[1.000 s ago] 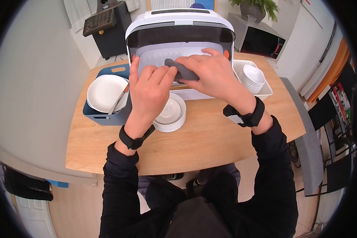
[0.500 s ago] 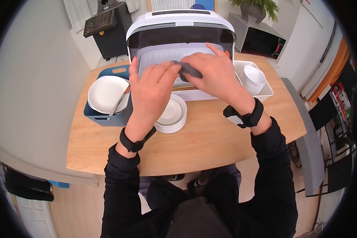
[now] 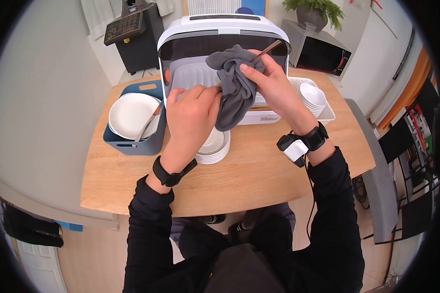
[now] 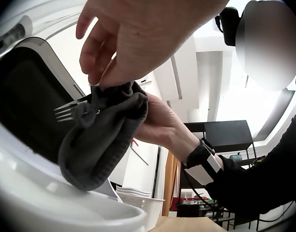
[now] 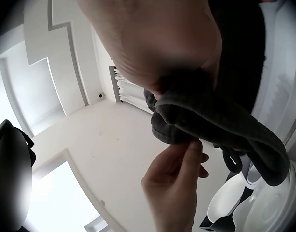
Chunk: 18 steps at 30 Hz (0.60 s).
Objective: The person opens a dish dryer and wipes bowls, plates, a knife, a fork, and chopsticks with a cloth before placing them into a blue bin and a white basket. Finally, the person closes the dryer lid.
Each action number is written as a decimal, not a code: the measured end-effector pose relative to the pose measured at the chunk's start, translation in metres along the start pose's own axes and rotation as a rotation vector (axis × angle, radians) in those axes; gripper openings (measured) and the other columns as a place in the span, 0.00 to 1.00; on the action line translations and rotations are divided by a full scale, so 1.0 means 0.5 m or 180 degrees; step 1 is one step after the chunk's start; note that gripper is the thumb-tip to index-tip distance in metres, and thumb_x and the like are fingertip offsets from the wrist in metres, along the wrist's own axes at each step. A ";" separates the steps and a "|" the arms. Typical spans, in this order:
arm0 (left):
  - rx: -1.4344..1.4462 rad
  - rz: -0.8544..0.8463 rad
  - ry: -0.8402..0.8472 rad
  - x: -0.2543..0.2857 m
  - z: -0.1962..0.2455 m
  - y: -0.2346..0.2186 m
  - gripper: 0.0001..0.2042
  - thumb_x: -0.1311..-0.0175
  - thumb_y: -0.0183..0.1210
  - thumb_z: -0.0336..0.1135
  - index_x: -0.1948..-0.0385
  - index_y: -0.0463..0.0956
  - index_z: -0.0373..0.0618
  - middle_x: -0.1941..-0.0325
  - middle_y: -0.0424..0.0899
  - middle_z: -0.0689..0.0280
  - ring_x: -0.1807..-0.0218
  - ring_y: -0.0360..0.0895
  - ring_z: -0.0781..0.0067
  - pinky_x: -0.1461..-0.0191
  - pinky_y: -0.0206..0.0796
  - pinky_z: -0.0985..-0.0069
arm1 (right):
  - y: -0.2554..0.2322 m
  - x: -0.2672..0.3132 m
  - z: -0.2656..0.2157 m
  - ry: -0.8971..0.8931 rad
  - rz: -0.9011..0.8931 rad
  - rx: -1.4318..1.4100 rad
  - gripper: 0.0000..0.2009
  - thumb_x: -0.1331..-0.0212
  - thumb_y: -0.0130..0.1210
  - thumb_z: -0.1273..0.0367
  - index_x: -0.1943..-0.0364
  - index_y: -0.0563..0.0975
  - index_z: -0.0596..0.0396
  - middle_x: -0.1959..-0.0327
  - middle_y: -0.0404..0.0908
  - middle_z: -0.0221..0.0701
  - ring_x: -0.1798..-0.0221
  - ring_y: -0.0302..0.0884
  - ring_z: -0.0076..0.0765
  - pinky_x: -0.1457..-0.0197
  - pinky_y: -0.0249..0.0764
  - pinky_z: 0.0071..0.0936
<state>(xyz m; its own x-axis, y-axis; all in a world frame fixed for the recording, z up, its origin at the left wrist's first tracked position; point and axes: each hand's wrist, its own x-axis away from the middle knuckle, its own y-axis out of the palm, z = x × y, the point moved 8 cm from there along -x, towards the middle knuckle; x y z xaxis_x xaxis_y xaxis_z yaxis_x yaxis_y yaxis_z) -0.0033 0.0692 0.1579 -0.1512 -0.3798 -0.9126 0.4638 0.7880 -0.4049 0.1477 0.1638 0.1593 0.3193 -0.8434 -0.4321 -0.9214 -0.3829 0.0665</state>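
Observation:
A dark grey cloth [image 3: 237, 90] hangs bunched between both hands in front of the open white appliance [image 3: 230, 22]. My right hand [image 3: 281, 95] grips the cloth from the right, thumb on top, and a thin metal handle [image 3: 269, 50] sticks out above its fingers. At the cloth's left edge, my left hand [image 3: 193, 117] pinches with fingertips and thumb. Fork tines [image 4: 66, 111] poke out of the cloth below the left hand [image 4: 133, 38] in the left wrist view. Folds hide the middle of the fork.
Left on the table [image 3: 249, 180] stands a blue bin [image 3: 154, 144] with white plates [image 3: 132, 115] and a knife [image 3: 147, 124]. Stacked plates [image 3: 215, 154] sit below the left hand. A white basket [image 3: 327, 115] holds bowls [image 3: 312, 95] at right; a microwave [image 3: 322, 53] stands behind.
The cloth, earlier mostly hidden behind the hands, now hangs loosely in view. My right hand has turned, its thumb now on top, and the metal handle shows. The left hand is slightly lower.

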 end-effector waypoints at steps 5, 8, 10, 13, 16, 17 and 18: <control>-0.0040 -0.0010 -0.0014 -0.004 0.001 -0.004 0.08 0.46 0.66 0.32 0.67 0.77 0.48 0.68 0.81 0.71 0.61 0.79 0.66 0.43 0.60 0.60 | 0.008 0.002 0.009 0.0125 -0.0052 -0.0003 0.21 0.34 0.59 0.68 0.39 0.69 0.54 0.50 0.78 0.27 0.50 0.75 0.22 0.47 0.74 0.23; -0.0017 -0.0001 -0.0084 -0.003 0.001 0.001 0.10 0.47 0.66 0.32 0.67 0.75 0.49 0.69 0.80 0.72 0.60 0.78 0.67 0.39 0.57 0.58 | 0.009 0.000 0.013 0.0049 -0.0143 0.0151 0.20 0.33 0.57 0.68 0.39 0.69 0.51 0.51 0.78 0.27 0.51 0.76 0.21 0.50 0.75 0.23; 0.0106 0.0023 -0.0220 -0.003 0.007 -0.003 0.10 0.48 0.66 0.30 0.67 0.73 0.50 0.68 0.79 0.73 0.59 0.77 0.67 0.37 0.55 0.56 | 0.011 0.003 0.012 0.0081 -0.0135 0.0153 0.19 0.32 0.56 0.67 0.39 0.68 0.50 0.52 0.78 0.26 0.52 0.76 0.21 0.52 0.76 0.23; -0.0217 0.0005 -0.0053 0.003 0.000 0.010 0.10 0.50 0.65 0.28 0.68 0.73 0.50 0.68 0.79 0.73 0.60 0.77 0.68 0.34 0.54 0.55 | 0.015 0.009 0.013 0.0293 -0.0094 0.0012 0.19 0.32 0.55 0.67 0.38 0.67 0.48 0.52 0.78 0.26 0.53 0.78 0.21 0.54 0.78 0.23; -0.0542 0.0009 0.0123 0.003 -0.007 0.008 0.10 0.51 0.64 0.26 0.70 0.72 0.51 0.68 0.77 0.74 0.61 0.77 0.70 0.34 0.54 0.54 | 0.017 0.013 0.012 0.0372 -0.0216 0.0177 0.19 0.31 0.55 0.66 0.38 0.67 0.47 0.51 0.78 0.27 0.54 0.78 0.21 0.55 0.78 0.23; -0.0586 0.0093 0.0132 0.001 -0.009 0.002 0.10 0.51 0.63 0.25 0.71 0.72 0.52 0.68 0.77 0.74 0.61 0.76 0.70 0.34 0.54 0.53 | 0.016 0.015 0.012 0.0391 -0.0225 0.0277 0.19 0.31 0.55 0.66 0.38 0.67 0.47 0.51 0.78 0.27 0.54 0.78 0.21 0.56 0.78 0.23; -0.0628 0.0179 0.0141 -0.003 -0.009 -0.006 0.09 0.51 0.63 0.25 0.72 0.73 0.52 0.68 0.76 0.75 0.61 0.76 0.71 0.34 0.54 0.53 | 0.016 0.017 0.013 0.0409 -0.0233 0.0379 0.20 0.31 0.55 0.66 0.38 0.67 0.47 0.51 0.78 0.28 0.54 0.78 0.21 0.56 0.78 0.22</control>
<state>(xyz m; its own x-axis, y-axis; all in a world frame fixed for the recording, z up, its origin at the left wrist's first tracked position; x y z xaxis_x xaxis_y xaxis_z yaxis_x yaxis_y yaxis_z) -0.0084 0.0697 0.1602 -0.1701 -0.3143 -0.9340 0.2932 0.8887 -0.3524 0.1419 0.1560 0.1505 0.4050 -0.8590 -0.3131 -0.9120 -0.4041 -0.0710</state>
